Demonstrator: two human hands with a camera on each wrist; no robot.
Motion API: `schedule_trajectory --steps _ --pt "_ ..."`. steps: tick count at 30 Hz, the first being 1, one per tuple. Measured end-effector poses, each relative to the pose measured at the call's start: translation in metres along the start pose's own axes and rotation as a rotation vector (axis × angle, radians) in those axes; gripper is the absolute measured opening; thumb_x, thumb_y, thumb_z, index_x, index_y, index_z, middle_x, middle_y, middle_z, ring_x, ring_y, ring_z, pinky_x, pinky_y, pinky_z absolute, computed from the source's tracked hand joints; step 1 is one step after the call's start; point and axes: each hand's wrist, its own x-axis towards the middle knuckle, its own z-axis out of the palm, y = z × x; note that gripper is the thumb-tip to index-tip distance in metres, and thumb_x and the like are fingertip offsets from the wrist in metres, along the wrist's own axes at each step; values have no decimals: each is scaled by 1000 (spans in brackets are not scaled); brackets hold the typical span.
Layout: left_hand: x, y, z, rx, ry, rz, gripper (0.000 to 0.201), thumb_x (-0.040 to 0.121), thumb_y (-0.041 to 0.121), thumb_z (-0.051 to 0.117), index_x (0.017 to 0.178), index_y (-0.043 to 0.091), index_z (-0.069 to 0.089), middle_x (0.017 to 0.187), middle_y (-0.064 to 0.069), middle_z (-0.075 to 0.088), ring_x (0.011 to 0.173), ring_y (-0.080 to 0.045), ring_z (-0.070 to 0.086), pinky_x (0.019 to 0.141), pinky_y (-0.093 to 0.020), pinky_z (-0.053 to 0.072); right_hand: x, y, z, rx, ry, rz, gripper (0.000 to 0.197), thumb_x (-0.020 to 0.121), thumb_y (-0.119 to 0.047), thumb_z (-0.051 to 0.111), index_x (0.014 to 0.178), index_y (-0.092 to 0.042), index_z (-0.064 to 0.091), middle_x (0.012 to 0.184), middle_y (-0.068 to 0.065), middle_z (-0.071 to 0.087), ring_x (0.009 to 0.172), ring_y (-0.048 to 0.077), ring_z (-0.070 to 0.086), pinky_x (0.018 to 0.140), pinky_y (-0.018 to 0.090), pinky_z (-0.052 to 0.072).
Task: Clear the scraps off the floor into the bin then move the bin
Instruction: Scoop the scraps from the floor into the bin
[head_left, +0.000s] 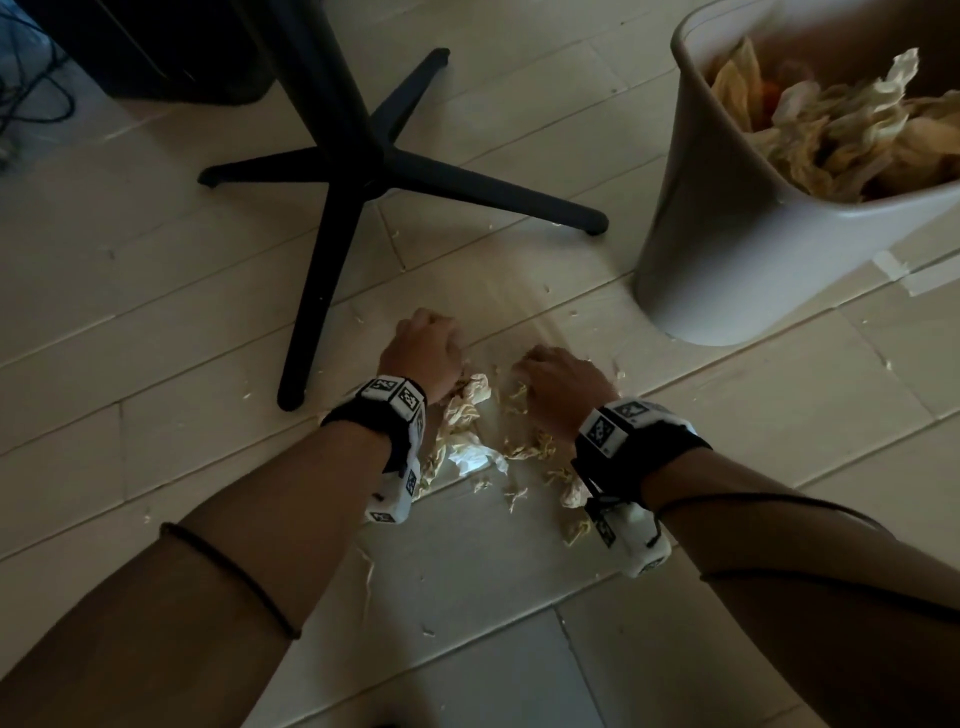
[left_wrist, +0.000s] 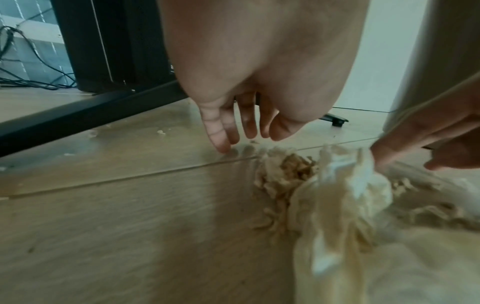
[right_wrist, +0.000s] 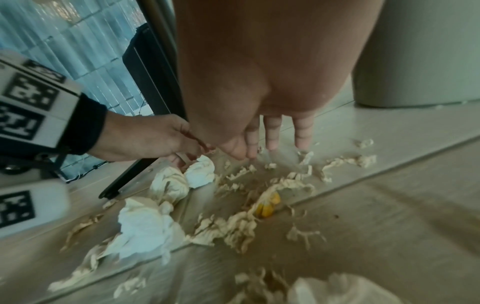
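Scraps (head_left: 470, 441) lie in a loose heap on the floor (head_left: 779, 405), right under the wrists, trailing back toward the person. Left hand (head_left: 426, 353) and right hand (head_left: 558, 382) sit just beyond the heap, fingers straight and pointing down at the boards, gripping nothing. Farther off to the right stands the bin (head_left: 727, 249), already part full and nearer the right hand.

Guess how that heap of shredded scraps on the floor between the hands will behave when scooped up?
The shredded scraps look thin and stringy, so probably light and floppy. They lie in loose separate strands, so a scoop will likely shed bits; small flecks already dot the floor. The crumpled tissues among them should lift whole and may help bunch the strands.
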Motion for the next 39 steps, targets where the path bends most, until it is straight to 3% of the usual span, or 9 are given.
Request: schedule_trajectory --steps 5,10,16,20,25,28,32,35,39 --pt "0 -1 6 5 -16 15 35 98 26 45 129 18 60 135 -5 50 124 -29 44 100 -43 45 -6 6 -4 111 163 81 41 90 -13 48 128 -25 61 136 2 53 126 26 49 100 46 44" --pt "-13 16 11 8 -57 223 35 100 25 41 127 20 62 127 -6 54 117 -29 47 89 -43 50 -8 26 -2 32 58 253 54 97 -26 44 149 -29 32 160 -2 24 149 27 18 114 62 23" --pt "-42 27 19 21 -88 387 33 99 31 44 124 28 65 119 1 60 113 -21 51 88 -40 51 -9 16 4 -50 -88 142 70 95 -25 45 155 -33 10 165 -11 5 153 28 1 116 66 15" --pt "-62 16 22 31 -73 430 37 93 37 44 122 28 66 116 2 64 111 -21 54 90 -41 50 -11 3 8 -127 -91 49 63 98 -38 45 155 -29 20 163 -9 16 152 25 9 117 58 21" --pt "-74 -1 20 130 -137 295 56 87 58 46 140 41 41 146 1 43 133 -25 38 106 -47 36 -22 -3 8 -52 -12 -102 45 91 -23 51 136 -28 55 139 -3 55 135 23 43 104 46 43" --pt "-82 -6 17 115 -198 267 64 85 69 45 143 43 35 153 5 37 141 -22 31 110 -47 30 -32 -3 6 15 -5 -101 37 89 -18 51 121 -28 67 127 -3 62 127 23 50 100 46 46" --pt "-98 -8 9 -5 -149 268 57 90 65 48 141 40 41 137 10 51 127 -15 43 100 -38 38 -44 8 5 19 124 24 41 95 -25 46 134 -30 54 146 0 47 139 27 36 110 55 34" --pt "-101 -25 8 -32 9 169 45 93 52 46 134 34 50 138 6 52 127 -19 45 103 -41 40 -47 20 3 -33 44 169 50 99 -36 42 149 -33 34 162 -2 21 151 27 13 116 63 18" --pt "-103 -58 12 42 141 -68 38 94 37 43 128 26 55 140 -2 50 128 -30 44 104 -44 38 -55 24 14 26 -28 277 52 100 -40 40 150 -33 30 163 -2 16 150 29 11 116 61 22"
